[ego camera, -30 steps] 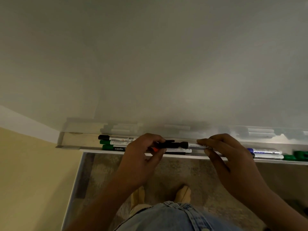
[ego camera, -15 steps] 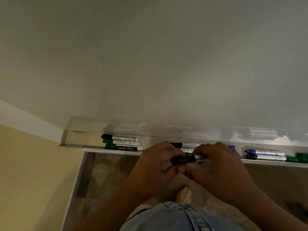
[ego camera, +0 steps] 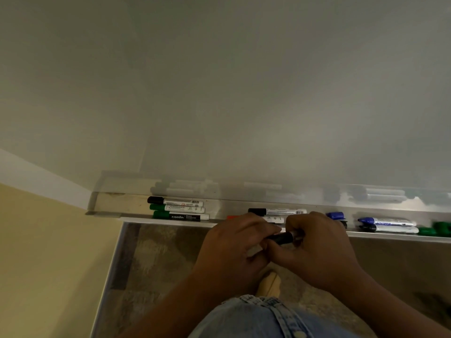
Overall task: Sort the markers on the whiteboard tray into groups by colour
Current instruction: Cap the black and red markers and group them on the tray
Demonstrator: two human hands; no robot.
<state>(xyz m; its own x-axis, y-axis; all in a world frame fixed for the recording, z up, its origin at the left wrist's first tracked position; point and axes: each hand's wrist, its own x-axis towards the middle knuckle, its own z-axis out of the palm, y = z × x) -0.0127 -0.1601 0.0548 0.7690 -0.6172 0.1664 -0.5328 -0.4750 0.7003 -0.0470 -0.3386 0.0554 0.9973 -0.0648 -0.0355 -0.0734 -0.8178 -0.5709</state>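
My left hand (ego camera: pixel 234 242) and my right hand (ego camera: pixel 319 247) meet just below the whiteboard tray (ego camera: pixel 117 206), both gripping one black-capped marker (ego camera: pixel 281 237). At the tray's left lie a black marker (ego camera: pixel 174 202) and two green markers (ego camera: pixel 177 208), the nearer one labelled camlin (ego camera: pixel 180 216). Behind my hands rest another black marker (ego camera: pixel 277 212), a white barrel (ego camera: pixel 273 219) and a red tip (ego camera: pixel 231 217). A blue cap (ego camera: pixel 336 215) shows past my right hand. Further right lie a blue marker (ego camera: pixel 386 221), a dark-capped marker (ego camera: pixel 388 228) and green markers (ego camera: pixel 436 229).
The whiteboard (ego camera: pixel 244 93) fills the upper view and reflects the markers. A yellow wall (ego camera: pixel 48 264) is at the left. Below the tray are a patterned carpet (ego camera: pixel 156 259), my denim-clad legs (ego camera: pixel 263 318) and a shoe (ego camera: pixel 268 284).
Both hands drew together and came down off the tray with the black-capped marker. The red-tipped marker that my left hand had covered lies exposed on the tray.
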